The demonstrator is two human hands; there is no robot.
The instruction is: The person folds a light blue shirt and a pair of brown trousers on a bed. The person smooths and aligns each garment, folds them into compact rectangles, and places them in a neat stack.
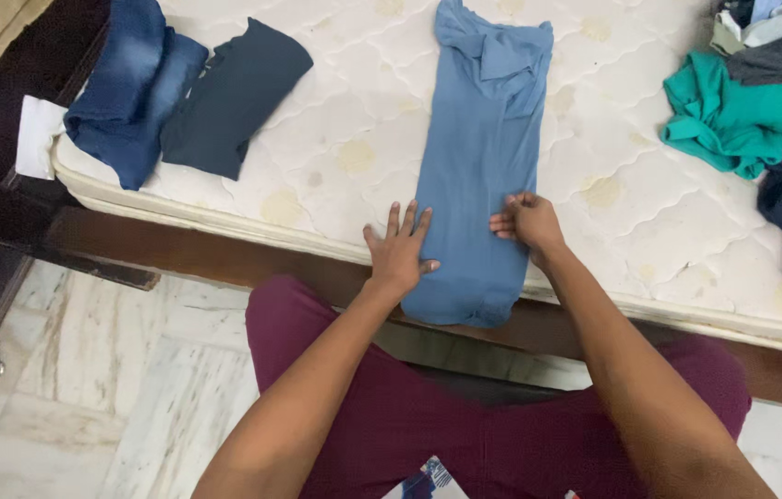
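1. Currently: long blue cotton shirt folded into a narrow strip [483, 166] lies on the white quilted mattress [354, 148], collar end far from the person, hem end hanging just over the near edge of the bed.
2. Long axis runs near-to-far, tilted slightly to the right at the far end. Both hands sit at the near third of the strip.
3. Left hand [400, 249]: flat, fingers spread, grip apart. Palm is on the mattress, fingertips overlapping the strip's left edge. Holds nothing.
4. Right hand [527, 222]: fingers curled together, resting on the strip's right edge. Cannot tell whether fabric is pinched under the fingers or only pressed.
5. Key relation: the strip lies between the two hands, most of its length extending away from them. Both are about equally near, one per long edge.
6. Nearby, well apart: folded blue denim jeans [132, 88] and a folded dark navy garment [234, 97] at far left, loose heap of teal and dark clothes [760, 111] at far right.
7. Person's maroon trousers [465, 416] and the marble floor [114, 388] fill the foreground.
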